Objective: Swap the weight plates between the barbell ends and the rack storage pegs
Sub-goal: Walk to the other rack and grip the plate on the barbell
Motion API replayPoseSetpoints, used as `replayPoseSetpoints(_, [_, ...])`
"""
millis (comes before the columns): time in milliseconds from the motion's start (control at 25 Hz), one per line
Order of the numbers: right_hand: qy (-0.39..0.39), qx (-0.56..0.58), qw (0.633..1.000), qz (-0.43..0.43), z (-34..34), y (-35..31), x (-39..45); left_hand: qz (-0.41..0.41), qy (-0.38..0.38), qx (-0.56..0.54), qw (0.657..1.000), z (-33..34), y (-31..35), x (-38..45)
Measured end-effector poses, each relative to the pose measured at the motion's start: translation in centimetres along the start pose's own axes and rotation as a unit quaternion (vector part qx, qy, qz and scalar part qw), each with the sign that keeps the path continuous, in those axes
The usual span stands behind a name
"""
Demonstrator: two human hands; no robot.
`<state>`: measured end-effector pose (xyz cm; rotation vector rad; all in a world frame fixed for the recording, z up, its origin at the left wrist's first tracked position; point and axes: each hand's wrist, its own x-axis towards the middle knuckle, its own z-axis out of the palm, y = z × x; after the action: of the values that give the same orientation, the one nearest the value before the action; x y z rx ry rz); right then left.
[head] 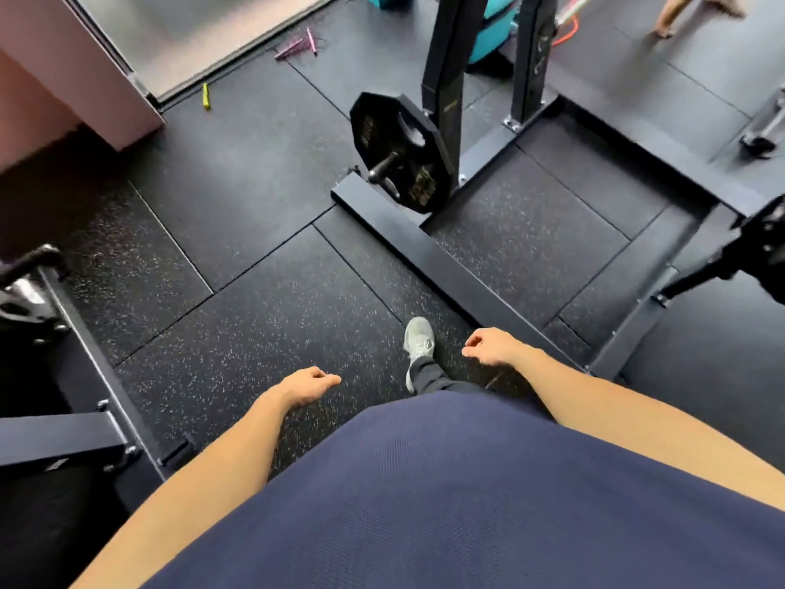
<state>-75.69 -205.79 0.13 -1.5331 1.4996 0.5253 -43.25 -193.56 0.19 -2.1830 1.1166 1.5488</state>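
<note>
Right now I see one black weight plate (401, 153) hanging on a storage peg (384, 165) low on the rack upright (441, 87). It is many-sided rather than round, with grip cut-outs near the rim and pale lettering I cannot read through the blur. It sits upright against the post, and the bare end of the peg sticks out past its face toward me. Its lower edge hangs just above the rack's base rail (424, 244), which runs diagonally across the floor from the plate down toward my right.

Both of my hands are free and hold nothing. My left hand (308, 386) floats over the speckled rubber floor (255, 299) with its fingers relaxed and pointing right. My right hand (490, 346) has its fingers loosely curled, just short of the base rail. Both are well apart from the plate.

Between me and the plate lies an open stretch of floor mats; my grey shoe (418, 344) is planted there, near the rail. On the left a second dark steel frame (85, 376) borders that stretch, with a bolted foot near my left forearm. A pink wall (63, 78) closes the upper left corner. Small bits lie on the floor beyond: a yellow strip (206, 96) and some pink sticks (297, 45). At the right edge a black part of the rack (760, 244) juts in, blurred.
</note>
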Motion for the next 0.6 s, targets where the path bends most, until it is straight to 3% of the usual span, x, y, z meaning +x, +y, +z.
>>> replayPoseSetpoints(280, [0.000, -0.118, 0.989, -0.091, -14.9, -11.6, 12.0, -0.038, 0.102, -0.174, 0.979, -9.5, 5.2, 4.9])
replayPoseSetpoints(600, [-0.082, -0.289, 0.935, -0.188, -18.5, -28.2, 21.9, -0.140, 0.098, -0.347, 0.922, -15.4, 3.4, 8.8])
